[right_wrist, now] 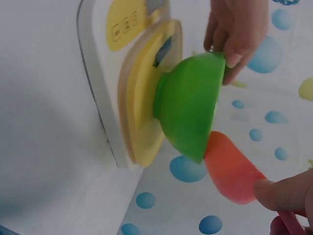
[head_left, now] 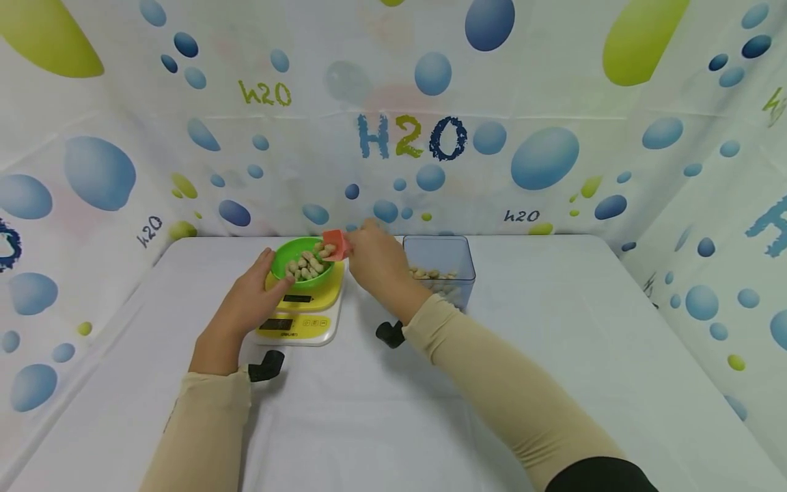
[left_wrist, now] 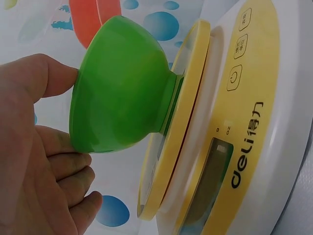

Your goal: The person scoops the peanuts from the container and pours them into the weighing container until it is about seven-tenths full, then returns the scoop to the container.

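A green bowl with peanuts in it stands on the yellow plate of a white-and-yellow kitchen scale. My left hand grips the bowl at its rim, thumb on one side and fingers on the other, as the left wrist view shows. In my right hand is a red scoop by its handle. The scoop is tipped at the bowl's right rim, with peanuts at its mouth. In the right wrist view its lip overlaps the rim.
Right of the scale, partly behind my right forearm, stands a clear bluish plastic box with more peanuts inside. White cloth covers the table. A backdrop with blue and green spots rises behind and at both sides.
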### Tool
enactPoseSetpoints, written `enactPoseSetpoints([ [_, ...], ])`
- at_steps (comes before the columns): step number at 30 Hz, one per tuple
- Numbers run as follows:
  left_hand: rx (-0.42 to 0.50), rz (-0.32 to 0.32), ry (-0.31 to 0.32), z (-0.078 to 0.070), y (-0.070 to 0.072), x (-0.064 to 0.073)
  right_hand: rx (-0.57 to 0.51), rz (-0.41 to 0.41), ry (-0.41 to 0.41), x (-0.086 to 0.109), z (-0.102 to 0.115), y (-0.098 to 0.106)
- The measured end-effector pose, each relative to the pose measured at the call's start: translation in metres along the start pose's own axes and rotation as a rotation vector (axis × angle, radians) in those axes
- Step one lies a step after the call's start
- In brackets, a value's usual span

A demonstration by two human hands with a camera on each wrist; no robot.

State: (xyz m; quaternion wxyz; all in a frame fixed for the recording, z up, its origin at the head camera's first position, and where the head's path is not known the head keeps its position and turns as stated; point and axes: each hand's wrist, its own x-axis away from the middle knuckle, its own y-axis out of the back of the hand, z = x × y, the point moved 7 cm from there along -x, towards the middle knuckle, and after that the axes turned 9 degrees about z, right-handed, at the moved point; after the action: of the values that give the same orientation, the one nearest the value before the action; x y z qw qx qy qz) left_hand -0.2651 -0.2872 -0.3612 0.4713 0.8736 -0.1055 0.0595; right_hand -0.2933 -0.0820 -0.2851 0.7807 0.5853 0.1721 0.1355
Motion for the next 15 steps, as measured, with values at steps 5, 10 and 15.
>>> enactPoseSetpoints([
  [5, 0.001, 0.004, 0.002, -0.002, 0.000, 0.000, 0.166, -0.050, 0.106, 0.008, 0.013, 0.001],
  [10, -0.001, 0.010, 0.014, -0.001, 0.000, 0.000, 0.276, -0.172, 0.187, 0.018, 0.019, 0.009],
  [15, 0.000, 0.011, 0.011, -0.001, 0.000, 0.001, 0.240, -0.188, 0.181, 0.022, 0.011, 0.017],
])
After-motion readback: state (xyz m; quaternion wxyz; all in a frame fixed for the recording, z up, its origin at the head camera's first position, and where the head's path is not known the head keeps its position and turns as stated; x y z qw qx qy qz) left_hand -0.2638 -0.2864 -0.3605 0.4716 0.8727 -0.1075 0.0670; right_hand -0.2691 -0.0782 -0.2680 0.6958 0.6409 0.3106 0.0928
